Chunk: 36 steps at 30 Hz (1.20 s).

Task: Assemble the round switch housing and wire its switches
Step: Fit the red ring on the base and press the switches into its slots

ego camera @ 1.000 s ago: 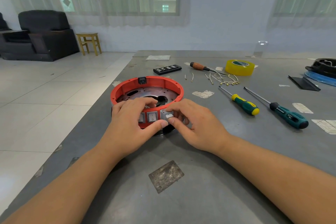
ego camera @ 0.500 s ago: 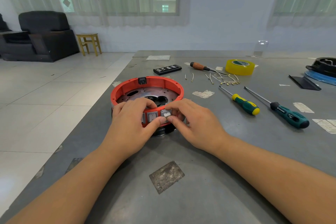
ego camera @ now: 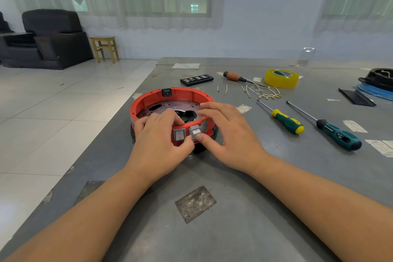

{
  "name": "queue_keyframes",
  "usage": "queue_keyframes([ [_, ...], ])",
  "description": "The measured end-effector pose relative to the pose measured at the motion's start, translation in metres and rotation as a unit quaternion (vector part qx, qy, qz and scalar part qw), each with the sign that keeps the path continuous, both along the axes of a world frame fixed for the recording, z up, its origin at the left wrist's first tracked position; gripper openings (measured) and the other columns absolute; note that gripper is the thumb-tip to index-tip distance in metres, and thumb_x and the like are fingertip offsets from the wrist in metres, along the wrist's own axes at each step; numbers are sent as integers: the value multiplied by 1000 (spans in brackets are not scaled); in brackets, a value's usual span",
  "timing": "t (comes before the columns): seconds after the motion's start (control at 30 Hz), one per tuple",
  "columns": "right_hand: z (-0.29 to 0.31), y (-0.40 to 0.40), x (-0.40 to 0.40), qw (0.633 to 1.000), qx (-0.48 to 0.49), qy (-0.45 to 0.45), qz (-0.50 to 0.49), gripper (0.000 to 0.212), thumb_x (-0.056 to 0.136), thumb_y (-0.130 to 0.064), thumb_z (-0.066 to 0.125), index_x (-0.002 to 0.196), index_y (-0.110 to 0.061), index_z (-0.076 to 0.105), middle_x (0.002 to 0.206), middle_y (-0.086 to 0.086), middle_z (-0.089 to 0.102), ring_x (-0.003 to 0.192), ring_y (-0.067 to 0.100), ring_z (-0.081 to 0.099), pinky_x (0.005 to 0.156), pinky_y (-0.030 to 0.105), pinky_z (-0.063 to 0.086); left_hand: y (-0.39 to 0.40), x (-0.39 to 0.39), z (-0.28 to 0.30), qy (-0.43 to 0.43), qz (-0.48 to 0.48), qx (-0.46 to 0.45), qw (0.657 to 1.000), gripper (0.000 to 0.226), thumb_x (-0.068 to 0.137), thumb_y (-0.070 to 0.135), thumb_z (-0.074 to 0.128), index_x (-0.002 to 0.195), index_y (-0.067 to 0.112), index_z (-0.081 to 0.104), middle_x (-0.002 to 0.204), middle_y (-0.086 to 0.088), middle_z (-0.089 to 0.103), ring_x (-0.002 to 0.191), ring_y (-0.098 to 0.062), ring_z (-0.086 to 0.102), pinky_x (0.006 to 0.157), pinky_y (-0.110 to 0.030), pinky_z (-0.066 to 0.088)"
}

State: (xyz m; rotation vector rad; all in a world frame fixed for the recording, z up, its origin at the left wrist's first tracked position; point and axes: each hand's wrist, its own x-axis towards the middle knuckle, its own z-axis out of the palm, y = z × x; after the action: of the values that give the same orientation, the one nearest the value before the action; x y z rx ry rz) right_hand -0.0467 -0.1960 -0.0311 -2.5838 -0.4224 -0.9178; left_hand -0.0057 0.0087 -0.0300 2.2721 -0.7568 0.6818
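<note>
The left hand (ego camera: 158,144) hides the housing's (ego camera: 148,97) near-left wall.

A grey table (ego camera: 234,229) carries the red housing (ego camera: 148,97), two screwdrivers (ego camera: 287,122), yellow tape (ego camera: 281,78).

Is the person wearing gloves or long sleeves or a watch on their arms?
No. The left hand and the right hand are bare, without gloves or visible rings. Both forearms are uncovered as far as the picture shows: no sleeves, watch or bracelet.
</note>
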Motion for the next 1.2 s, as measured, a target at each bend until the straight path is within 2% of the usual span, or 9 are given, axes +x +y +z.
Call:
queue_keyframes([
  [0.1,1,0,0,1000,-16,26,-2,50,95,-54,55,137,-26,59,140,-11,57,141,9,40,118,35,29,3,4,0,18,-14,2,1000,43,75,64,50,103,32,55,96,20,56,96,6,39,94,-30,24],
  [0.23,3,-1,-3,1000,-26,8,15,41,93,-44,57,128,-24,64,129,-11,61,131,11,48,112,30,27,14,10,-2,58,-48,4,997,40,72,66,52,103,39,52,103,21,57,116,17,30,97,-33,34],
  [0.4,4,4,-6,999,-27,-13,23,34,89,-40,60,117,-23,68,116,-12,64,121,12,52,108,32,29,28,13,0,121,-86,19,989,40,70,67,56,106,51,49,110,22,57,111,-4,36,89,-23,39],
  [0.5,6,5,-8,999,-27,-4,28,32,88,-42,60,114,-24,67,112,-13,64,118,10,53,108,31,29,31,12,1,117,-98,19,988,37,72,65,57,106,51,50,107,23,57,115,2,37,90,-23,40],
  [0.57,7,6,-8,999,-25,-1,27,32,88,-42,60,113,-23,67,110,-13,64,116,10,53,109,31,29,32,12,2,105,-108,23,988,34,75,63,57,107,50,52,109,27,57,118,9,36,93,-21,38],
  [0.63,7,8,-9,999,-23,1,27,33,88,-43,59,112,-22,67,108,-12,64,115,10,53,108,31,30,34,13,4,100,-118,23,988,30,80,57,57,109,47,56,113,30,57,118,5,42,94,-20,37],
  [0.8,7,9,-11,999,-26,9,25,33,89,-44,57,114,-24,65,109,-13,62,114,8,52,108,28,29,39,15,10,94,-136,-19,986,16,88,34,60,103,35,66,107,19,67,96,-8,60,71,-14,41],
  [1.0,7,10,-11,999,-24,8,22,34,89,-45,55,114,-24,65,108,-12,61,112,9,52,107,29,30,41,14,13,98,-142,-28,985,14,89,31,61,101,31,68,111,18,68,110,-6,62,80,-16,47],
  [1.2,7,11,-12,1000,-23,4,21,34,89,-45,56,113,-24,65,108,-12,62,112,8,52,108,29,30,44,15,18,60,-133,0,989,8,96,18,73,102,20,77,100,12,69,99,-3,61,78,-4,40],
])
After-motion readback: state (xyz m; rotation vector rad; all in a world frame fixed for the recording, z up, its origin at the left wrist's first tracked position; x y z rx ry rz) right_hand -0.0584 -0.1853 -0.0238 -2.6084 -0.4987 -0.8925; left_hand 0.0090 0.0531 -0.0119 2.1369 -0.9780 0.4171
